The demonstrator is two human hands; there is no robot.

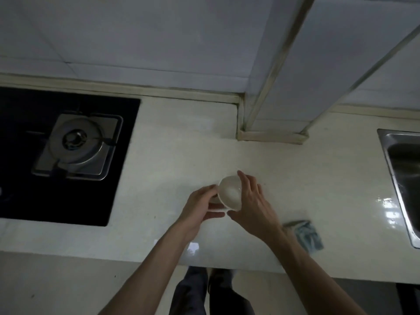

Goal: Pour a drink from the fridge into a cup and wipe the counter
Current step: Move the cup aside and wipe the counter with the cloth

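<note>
A white cup [229, 192] is tilted over the middle of the pale counter [181, 142], its open mouth turned toward me. My left hand [200, 206] grips its base from the left. My right hand [252, 201] wraps around its right side, fingers along the rim. The cup looks empty inside. A blue-grey cloth [306, 234] lies crumpled on the counter just right of my right forearm. No drink container or fridge is in view.
A black gas hob [68, 137] with a steel burner fills the counter's left part. A steel sink [402, 178] is set in at the far right. A tiled pillar [284, 98] juts from the back wall behind the cup. My legs stand below the counter's front edge.
</note>
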